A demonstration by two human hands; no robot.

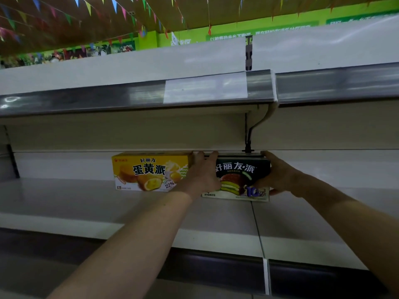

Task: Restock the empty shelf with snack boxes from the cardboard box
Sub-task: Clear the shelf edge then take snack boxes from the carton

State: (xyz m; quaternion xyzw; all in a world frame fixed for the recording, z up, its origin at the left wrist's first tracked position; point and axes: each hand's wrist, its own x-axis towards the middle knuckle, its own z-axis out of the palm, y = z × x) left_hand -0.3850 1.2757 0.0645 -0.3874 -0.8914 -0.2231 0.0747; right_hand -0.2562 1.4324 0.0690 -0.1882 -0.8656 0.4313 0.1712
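Standing at the back of the white shelf (86, 201), the yellow box (149, 171) reads "好丽友 蛋黄派" in bold characters, with "22%" in a small badge near its lower right and pictures of filled cakes. Just beside it on the right is the dark box (239, 173), printed "好丽友·派" in white above a chocolate-coated pie with green layers and a large "10" at the lower right; its smaller print is too blurred to read. This box appears to rest on the shelf, though its underside is hard to make out. Above hangs the upper shelf (129, 98), whose grey price strip carries a blank-looking white slip (205, 87). Higher still, coloured bunting (86, 7) crosses a brown ceiling and a green wall (280, 22) bears white writing too smeared to read. Both bare forearms reach forward: the left hand (203, 173) grips the dark box's left end, fingers curled over the top, and the right hand (278, 175) clasps its right end, thumb beneath.
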